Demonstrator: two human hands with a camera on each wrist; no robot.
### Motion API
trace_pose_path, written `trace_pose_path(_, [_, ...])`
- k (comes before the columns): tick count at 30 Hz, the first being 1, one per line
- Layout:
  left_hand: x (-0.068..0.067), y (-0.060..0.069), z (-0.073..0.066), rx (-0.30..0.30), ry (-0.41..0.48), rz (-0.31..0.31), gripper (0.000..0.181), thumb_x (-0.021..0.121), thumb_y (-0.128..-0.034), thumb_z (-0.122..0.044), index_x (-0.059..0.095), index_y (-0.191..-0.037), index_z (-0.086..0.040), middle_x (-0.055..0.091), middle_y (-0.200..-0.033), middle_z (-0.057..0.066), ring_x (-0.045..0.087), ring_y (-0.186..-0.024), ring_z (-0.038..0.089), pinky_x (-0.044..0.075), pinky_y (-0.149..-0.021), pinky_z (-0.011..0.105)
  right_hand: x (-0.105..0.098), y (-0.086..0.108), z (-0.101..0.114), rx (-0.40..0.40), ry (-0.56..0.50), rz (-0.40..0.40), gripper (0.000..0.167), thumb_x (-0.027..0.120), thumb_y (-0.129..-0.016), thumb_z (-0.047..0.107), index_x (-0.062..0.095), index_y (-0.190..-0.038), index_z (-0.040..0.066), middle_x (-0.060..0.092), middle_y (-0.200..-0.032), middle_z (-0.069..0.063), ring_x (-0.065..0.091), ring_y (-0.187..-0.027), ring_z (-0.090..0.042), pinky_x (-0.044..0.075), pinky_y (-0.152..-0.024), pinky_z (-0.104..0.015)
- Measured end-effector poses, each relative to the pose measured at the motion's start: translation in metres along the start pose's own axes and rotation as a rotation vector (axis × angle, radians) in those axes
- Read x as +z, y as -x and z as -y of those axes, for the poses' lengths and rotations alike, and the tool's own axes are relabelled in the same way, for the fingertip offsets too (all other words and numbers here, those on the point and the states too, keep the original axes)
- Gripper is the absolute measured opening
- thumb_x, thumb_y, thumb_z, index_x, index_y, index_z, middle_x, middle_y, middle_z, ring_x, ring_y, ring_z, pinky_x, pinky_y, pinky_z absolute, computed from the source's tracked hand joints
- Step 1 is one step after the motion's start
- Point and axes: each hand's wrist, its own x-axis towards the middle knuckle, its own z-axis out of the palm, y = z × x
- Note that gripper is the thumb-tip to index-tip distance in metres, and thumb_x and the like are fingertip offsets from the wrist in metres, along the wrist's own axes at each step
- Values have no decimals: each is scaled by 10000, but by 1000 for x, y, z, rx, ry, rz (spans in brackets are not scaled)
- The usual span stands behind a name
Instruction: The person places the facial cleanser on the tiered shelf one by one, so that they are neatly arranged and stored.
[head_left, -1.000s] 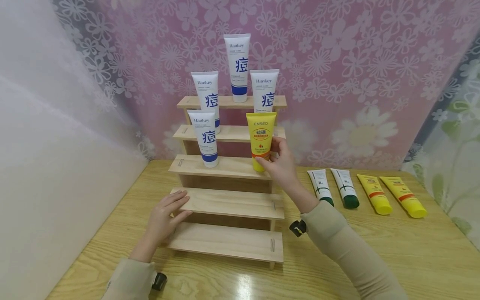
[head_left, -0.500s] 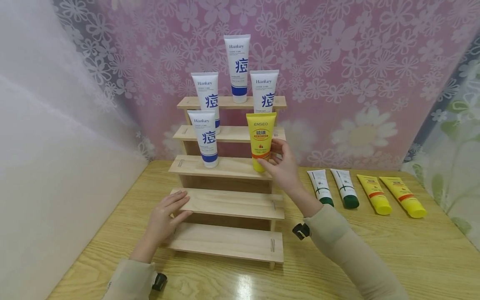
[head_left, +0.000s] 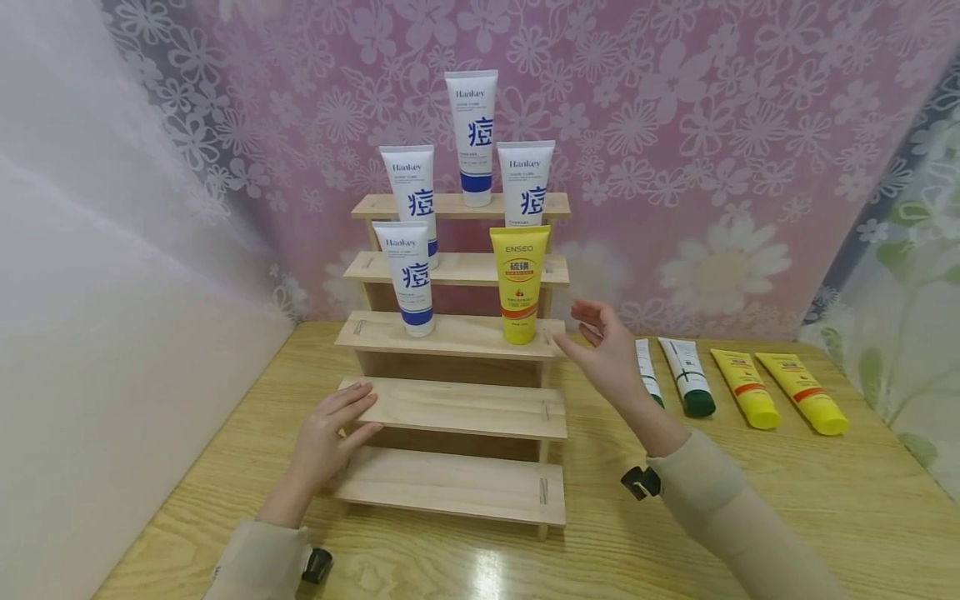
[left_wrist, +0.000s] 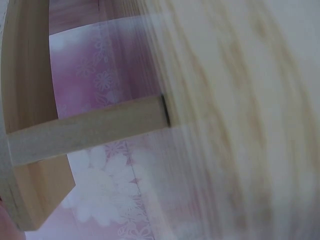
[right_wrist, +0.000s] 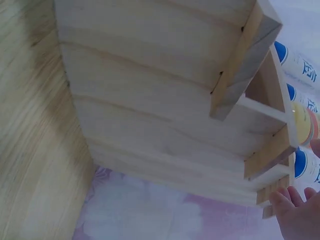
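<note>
A yellow squeeze tube (head_left: 519, 283) stands upright on its cap at the right of the middle step of a wooden tiered rack (head_left: 450, 408). Just right of it, my right hand (head_left: 606, 354) is apart from the tube, fingers loosely bent and holding nothing. My left hand (head_left: 326, 437) rests its fingers on the left end of the second step from the bottom. Left of the yellow tube, a white and blue tube (head_left: 408, 279) shares its step. In the right wrist view, my right hand (right_wrist: 300, 212) shows at the lower right, beside the rack's side panel (right_wrist: 150, 100).
Higher steps bear upright white tubes, one on top (head_left: 472, 137) and two on the step below. Right of the rack, white-and-green tubes (head_left: 686, 375) and two yellow tubes (head_left: 746, 390) lie on the wooden table (head_left: 750, 517). A floral cloth (head_left: 675, 167) hangs behind.
My right hand has let go of the yellow tube and moved right, away from it. The tube stays upright on its step. My left hand has stayed put on the rack.
</note>
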Motion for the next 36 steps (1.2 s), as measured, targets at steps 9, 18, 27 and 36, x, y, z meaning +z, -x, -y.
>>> trace_pose_path(9, [1,1,1,-52,18,32,444,652,-767,-368,657,-1006,6,592,-1108,141,520,-1052,293,347,-982,255,-19,8,-23,-4,21,-22,463,655,-793,40,422,-1179,-63,471,-1142,-178,448,-1101,-277,387,-956,-365])
trace_pose_path(18, [2,2,2,-23,11,10,501,557,-807,-443,656,-1006,6,596,-1102,137,527,-1034,304,362,-972,281,-38,18,-41,38,147,-20,468,648,-816,136,431,-1186,-52,483,-1149,-195,447,-1102,-323,398,-937,-408])
trace_pose_path(27, [1,2,2,-48,14,26,540,524,-812,-477,656,-1007,8,595,-1106,137,522,-1043,292,341,-985,243,-53,23,-60,81,272,-5,462,631,-831,145,418,-1177,-76,466,-1154,-235,447,-1089,-368,403,-918,-440])
trace_pose_path(36, [-1,0,-1,-9,11,4,401,697,-742,-270,652,-1005,29,596,-1102,141,532,-1027,311,420,-876,436,-68,20,-89,120,331,37,514,625,-837,225,408,-1188,-82,474,-1138,-251,448,-1077,-382,408,-905,-456])
